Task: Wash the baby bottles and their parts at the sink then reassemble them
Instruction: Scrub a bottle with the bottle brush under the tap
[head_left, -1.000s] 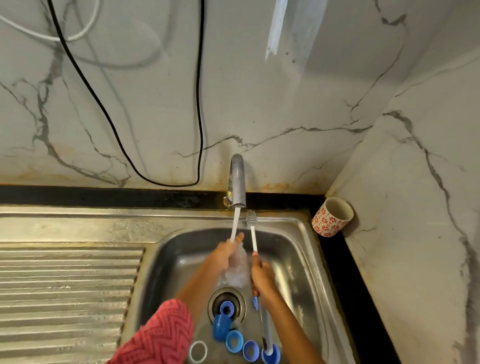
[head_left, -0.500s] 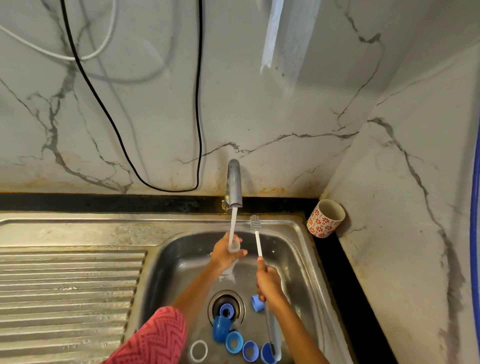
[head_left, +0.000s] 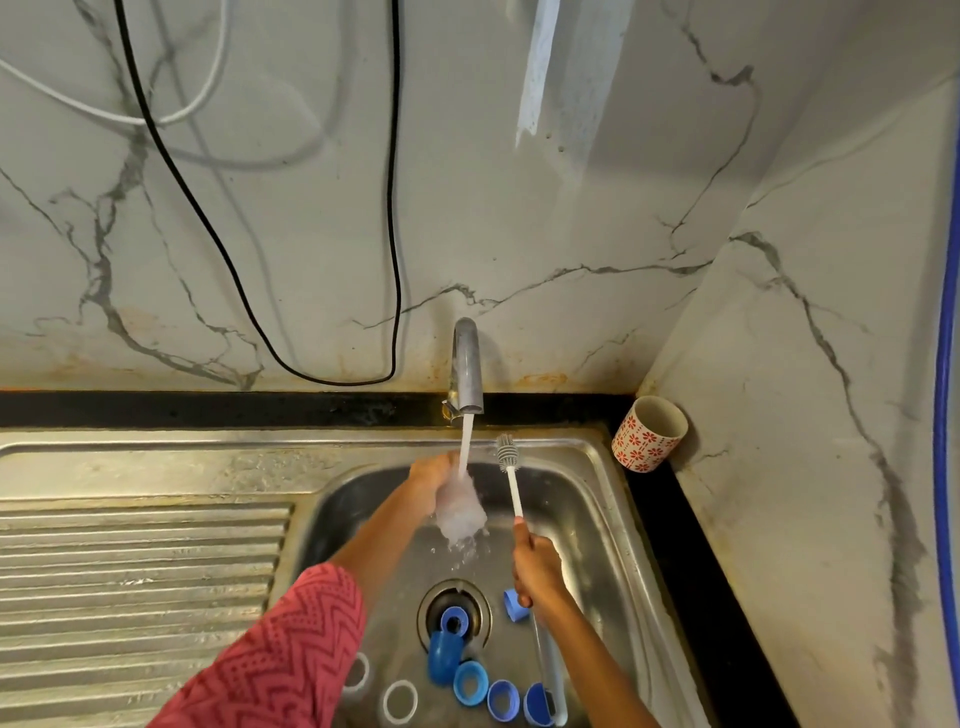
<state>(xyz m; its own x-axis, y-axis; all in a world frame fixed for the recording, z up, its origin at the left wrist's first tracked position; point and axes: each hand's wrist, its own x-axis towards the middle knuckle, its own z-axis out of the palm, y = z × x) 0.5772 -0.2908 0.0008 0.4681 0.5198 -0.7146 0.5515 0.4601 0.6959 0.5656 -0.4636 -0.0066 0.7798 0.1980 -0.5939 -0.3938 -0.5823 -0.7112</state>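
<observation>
Nearest the person, blue caps and rings (head_left: 470, 682) are lying loose on the sink (head_left: 597, 483) floor around the drain (head_left: 454, 610). Beyond them, the right hand (head_left: 537, 577) is gripping the bottle brush (head_left: 511, 478) by its handle, while the left hand (head_left: 434, 475) is holding a clear bottle (head_left: 460, 506) under the tap (head_left: 466, 371) stream. The wet bottle could slip from the left hand, and overflowing water could push small parts into the open drain.

- One clear bottle (head_left: 460, 506) sat under the one running tap (head_left: 466, 371).
- One bottle brush (head_left: 511, 478) was raised.
- Six blue parts (head_left: 470, 682) and two white rings (head_left: 400, 701) lay in the one sink (head_left: 597, 499).
- One patterned cup (head_left: 649, 434) stood beside it.
- Two hands (head_left: 535, 574) were visible.
</observation>
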